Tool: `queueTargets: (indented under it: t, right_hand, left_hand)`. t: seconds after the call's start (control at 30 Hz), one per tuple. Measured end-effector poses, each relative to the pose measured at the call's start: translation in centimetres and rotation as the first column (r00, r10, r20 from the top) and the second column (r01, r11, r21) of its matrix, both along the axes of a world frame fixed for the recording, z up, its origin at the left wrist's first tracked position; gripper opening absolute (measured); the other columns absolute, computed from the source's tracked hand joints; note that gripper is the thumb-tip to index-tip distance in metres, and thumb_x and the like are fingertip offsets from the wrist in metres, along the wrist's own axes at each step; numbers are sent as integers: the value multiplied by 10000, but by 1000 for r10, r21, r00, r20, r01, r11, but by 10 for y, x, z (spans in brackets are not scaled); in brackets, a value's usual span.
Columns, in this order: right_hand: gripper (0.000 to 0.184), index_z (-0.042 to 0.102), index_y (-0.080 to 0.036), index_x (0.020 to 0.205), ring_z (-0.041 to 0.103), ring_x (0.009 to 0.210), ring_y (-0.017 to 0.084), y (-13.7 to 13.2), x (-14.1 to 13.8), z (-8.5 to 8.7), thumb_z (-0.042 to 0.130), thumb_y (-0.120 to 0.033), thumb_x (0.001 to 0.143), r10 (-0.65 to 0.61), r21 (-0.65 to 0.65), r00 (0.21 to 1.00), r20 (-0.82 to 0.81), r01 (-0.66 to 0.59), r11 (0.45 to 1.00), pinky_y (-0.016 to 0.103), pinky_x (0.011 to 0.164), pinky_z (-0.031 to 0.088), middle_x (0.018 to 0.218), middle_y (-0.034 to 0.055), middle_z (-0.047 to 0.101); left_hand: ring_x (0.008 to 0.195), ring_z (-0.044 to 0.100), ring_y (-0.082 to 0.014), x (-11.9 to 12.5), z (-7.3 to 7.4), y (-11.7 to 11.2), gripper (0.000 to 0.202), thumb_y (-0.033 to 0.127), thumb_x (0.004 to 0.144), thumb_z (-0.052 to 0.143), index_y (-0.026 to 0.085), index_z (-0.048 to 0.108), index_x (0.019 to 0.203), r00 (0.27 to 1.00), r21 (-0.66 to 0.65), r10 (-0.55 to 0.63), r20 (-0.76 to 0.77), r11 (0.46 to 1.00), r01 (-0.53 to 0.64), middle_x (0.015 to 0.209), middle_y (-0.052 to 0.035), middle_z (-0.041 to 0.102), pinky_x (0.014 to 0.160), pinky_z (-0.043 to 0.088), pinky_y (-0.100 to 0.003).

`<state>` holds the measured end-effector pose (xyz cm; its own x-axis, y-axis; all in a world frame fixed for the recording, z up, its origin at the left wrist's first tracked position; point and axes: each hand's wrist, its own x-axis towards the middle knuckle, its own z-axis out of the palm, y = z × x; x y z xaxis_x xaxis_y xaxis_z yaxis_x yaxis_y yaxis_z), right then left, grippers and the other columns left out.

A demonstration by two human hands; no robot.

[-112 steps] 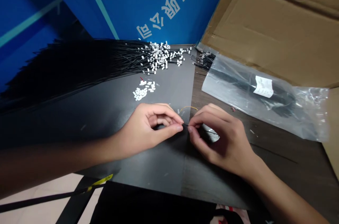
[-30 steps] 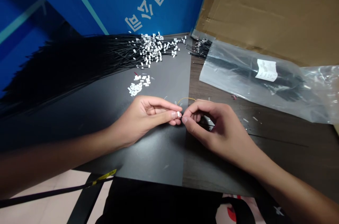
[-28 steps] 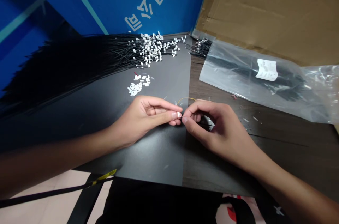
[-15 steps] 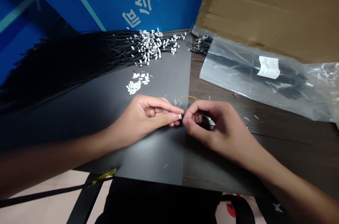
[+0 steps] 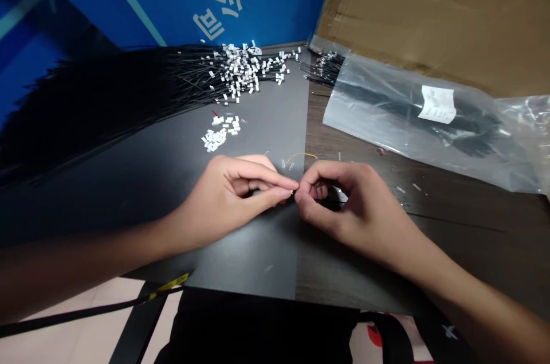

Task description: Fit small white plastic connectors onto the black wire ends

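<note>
Fingertip Hold: Fault Causes and Surrounding Items

A small white plastic connector (image 5: 292,192) sits between the thumb and index finger of the left hand (image 5: 234,192), above the middle of the grey-and-dark-wood table (image 5: 240,261); only its tip shows. The right hand (image 5: 354,198) has thumb and index finger closed in a pinch, apparently on a thin black wire (image 5: 455,222), just beside the connector. The wire end is too small and too covered to tell whether it is seated.

Possible faults (judgement):
- Slip: the left hand has little surface to grip; uneven pressure could eject the connector.
- Bending: the wire is thin; pushing off-axis could buckle it.
- Misalignment: the fingertips cover the joint, so a wrong angle could pass unnoticed.
- Snagging: the wire trails under the right wrist, where the arm could drag it.

Surroundings:
- Just beyond the fingertips: a curved thin yellow wire (image 5: 303,154) and clear plastic slivers (image 5: 283,163), which could tangle or mix in.
- Beyond the left hand: a heap of loose white plastic connectors (image 5: 215,139).
- Far left: a large bundle of black wires tipped with white connectors (image 5: 107,94).
- Far right: a clear plastic bag (image 5: 382,129) of black wires, before brown cardboard (image 5: 442,14), limiting reach there.
</note>
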<state>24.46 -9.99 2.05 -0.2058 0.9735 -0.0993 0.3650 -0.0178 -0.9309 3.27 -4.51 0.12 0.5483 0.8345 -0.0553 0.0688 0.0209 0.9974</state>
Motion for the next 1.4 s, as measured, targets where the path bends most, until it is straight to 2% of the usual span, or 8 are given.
queueTargets:
  t: [0.1,0.37,0.7,0.9,1.03,1.27,1.4]
  right_hand:
    - [145,699,-204,742,568,640,116,1,0,-2,711,-104,847,4,-24,999,-37,-5,1000,248,605,446,679,-29,669]
    - [143,707,-195,748,550,645,101,3,-1,-4,724,-76,825,14,-105,985,-174,-33,994,244,617,435,691,-43,665]
    - [148,736,-195,762,622,698,120,3,1,-6,737,-70,840,26,-131,979,-203,-53,990,244,674,493,753,-19,732]
    - [126,742,-201,754,608,699,130,4,2,-5,761,-114,843,32,-158,979,-200,-64,985,258,670,497,744,-12,719]
    - [164,716,-204,723,603,687,123,5,2,-5,750,-120,860,21,-160,977,-213,-56,986,254,658,485,746,-11,733]
    - [122,749,-192,759,534,659,111,5,3,-6,764,-132,864,32,-161,984,-178,-62,985,252,621,442,696,-31,647]
    - [168,732,-197,742,542,668,118,6,3,-6,786,-165,897,39,-163,983,-177,-68,984,262,629,440,720,-19,688]
  left_hand:
    - [678,698,-128,1,0,-2,183,83,823,836,203,943,910,1000,13,7,1,1000,-7,765,-49,753,606,573,-188]
    - [614,693,-110,2,1,-4,178,70,811,825,192,935,880,1000,-63,23,19,998,-22,712,-30,733,569,572,-169]
    - [591,694,-96,3,-3,-1,140,55,809,862,164,921,874,998,-210,4,59,978,8,714,-32,767,549,583,-139]
    - [585,681,-106,3,-2,-2,99,90,804,882,167,917,855,999,-178,20,26,984,-15,707,-34,759,556,598,-163]
    - [587,690,-98,4,0,-2,137,57,809,856,169,922,851,999,-178,18,50,984,-9,692,-25,748,565,598,-145]
    - [590,701,-80,5,-3,-3,180,29,815,845,176,933,871,998,-170,16,65,985,-5,688,-12,725,583,596,-117]
    - [589,703,-79,4,-3,-3,175,38,834,848,178,938,889,998,-146,23,58,989,-14,693,-14,727,596,604,-119]
